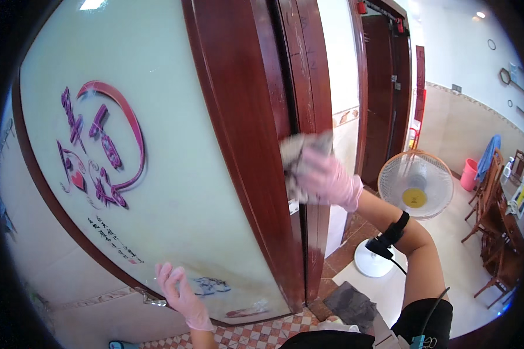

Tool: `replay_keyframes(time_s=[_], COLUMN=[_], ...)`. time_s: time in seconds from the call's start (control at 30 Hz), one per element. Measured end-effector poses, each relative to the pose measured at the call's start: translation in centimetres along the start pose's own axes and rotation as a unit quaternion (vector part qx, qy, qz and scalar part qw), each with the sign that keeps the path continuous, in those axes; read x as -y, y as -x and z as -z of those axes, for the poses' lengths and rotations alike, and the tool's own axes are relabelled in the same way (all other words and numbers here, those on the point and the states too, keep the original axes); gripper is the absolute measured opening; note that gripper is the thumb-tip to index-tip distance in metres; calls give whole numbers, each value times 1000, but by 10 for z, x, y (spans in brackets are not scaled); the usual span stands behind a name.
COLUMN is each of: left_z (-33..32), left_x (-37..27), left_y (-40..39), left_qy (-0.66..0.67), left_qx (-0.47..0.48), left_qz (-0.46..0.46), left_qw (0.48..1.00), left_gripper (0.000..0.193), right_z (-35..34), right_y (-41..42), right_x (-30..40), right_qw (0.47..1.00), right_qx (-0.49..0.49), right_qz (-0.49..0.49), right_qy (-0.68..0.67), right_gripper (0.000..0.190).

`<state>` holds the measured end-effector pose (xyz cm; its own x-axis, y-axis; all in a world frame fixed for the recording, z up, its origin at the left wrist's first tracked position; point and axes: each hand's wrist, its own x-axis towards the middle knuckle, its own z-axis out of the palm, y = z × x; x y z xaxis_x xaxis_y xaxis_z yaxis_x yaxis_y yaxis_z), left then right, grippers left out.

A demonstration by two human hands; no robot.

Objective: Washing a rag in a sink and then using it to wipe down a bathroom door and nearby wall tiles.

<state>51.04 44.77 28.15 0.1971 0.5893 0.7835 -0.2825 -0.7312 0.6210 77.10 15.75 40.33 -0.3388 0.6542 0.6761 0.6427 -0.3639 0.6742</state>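
My right hand (325, 174), in a pink translucent glove, presses a grey and white cloth (294, 159) against the hinge side of a dark red wooden door frame (308, 83). Both cloth and hand are blurred. Beside it stands an opened door with a frosted glass panel (174, 148) painted with purple and pink lettering, set in a dark red wooden border (240, 144). My left hand (179, 292), gloved alike, is raised before the lower part of the glass with its fingers apart and nothing in it. A metal door handle (148, 297) is just left of it.
A standing fan (415, 185) with a white base (374, 259) is close to my right arm. A dark grey cloth (350, 305) lies on the floor by the threshold. Wooden chairs (489, 196), a cluttered table (513, 192) and a pink bin (468, 174) stand at the right.
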Motion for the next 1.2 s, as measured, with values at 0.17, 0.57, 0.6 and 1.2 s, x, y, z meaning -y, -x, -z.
replay_keyframes(time_s=[0.17, 0.57, 0.6, 1.2], left_z=[0, -48, -46, -3], left_x=[-2, -14, -9, -17], left_y=[-5, 26, 28, -5], left_qy=[33, 34, 124, 147], left_qx=[13, 26, 37, -148], left_qz=[9, -41, 15, 273], left_qw=[999, 998, 991, 939], left_gripper=[9, 16, 17, 37], right_z=[47, 55, 46, 55], right_y=[-82, -90, -60, -113], right_x=[-57, -33, -33, -138], right_qw=[992, 996, 999, 990], right_qx=[93, 42, 41, -115], right_qz=[32, -77, 1, -39], right_qy=[81, -31, -26, -70], right_gripper=[22, 26, 30, 38])
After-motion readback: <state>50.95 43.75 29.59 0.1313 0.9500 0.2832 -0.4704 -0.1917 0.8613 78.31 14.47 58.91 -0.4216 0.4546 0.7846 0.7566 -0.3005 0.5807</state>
